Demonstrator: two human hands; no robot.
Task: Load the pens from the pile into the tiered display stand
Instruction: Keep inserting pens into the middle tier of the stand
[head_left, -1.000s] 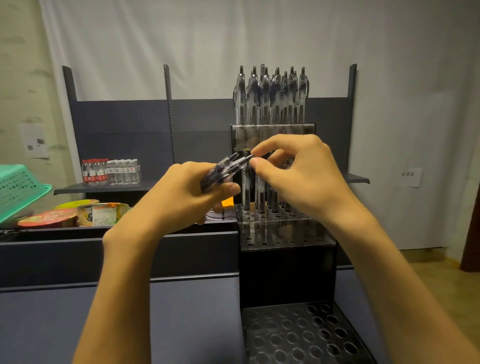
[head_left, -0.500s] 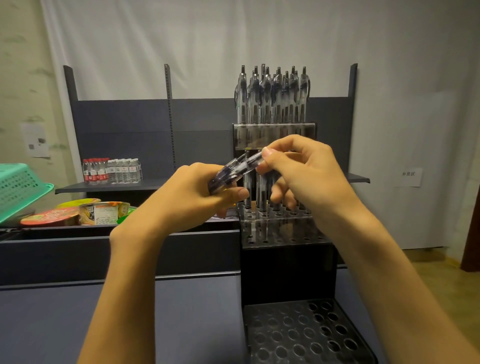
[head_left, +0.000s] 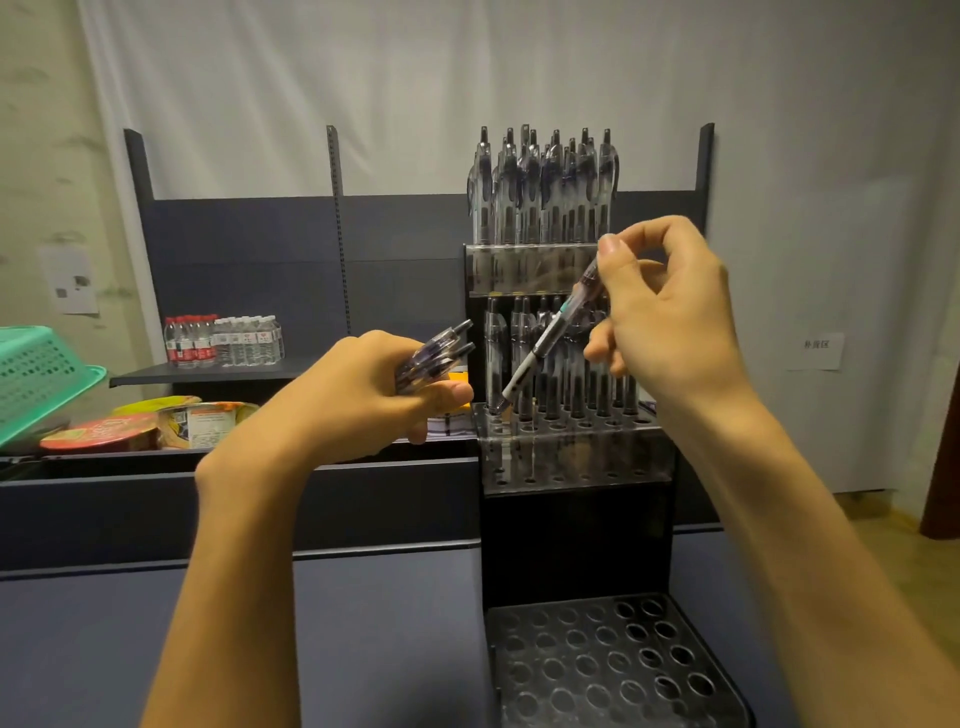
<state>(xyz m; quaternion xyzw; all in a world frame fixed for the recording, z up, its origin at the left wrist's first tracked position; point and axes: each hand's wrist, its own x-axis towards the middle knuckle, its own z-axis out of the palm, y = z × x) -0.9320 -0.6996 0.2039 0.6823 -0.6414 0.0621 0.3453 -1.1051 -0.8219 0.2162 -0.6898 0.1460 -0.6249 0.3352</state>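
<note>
**One pen pulled from the bundle and aimed at the middle tier**

Half a second ago the right hand (head_left: 670, 317) was drawing a pen out of the left hand's bundle; now that clear retractable pen (head_left: 550, 338) is free, pinched near its top between thumb and fingertips and tilted, its tip just above a hole at the front left corner of the middle tier (head_left: 571, 447) of the display stand. The left hand (head_left: 374, 395) has stayed just left of the stand, its fingers curled round the remaining pens (head_left: 441, 348). The top tier (head_left: 540, 192) is full, and the bottom tier (head_left: 602, 660) holds none, so loading looks roughly half done.
</note>
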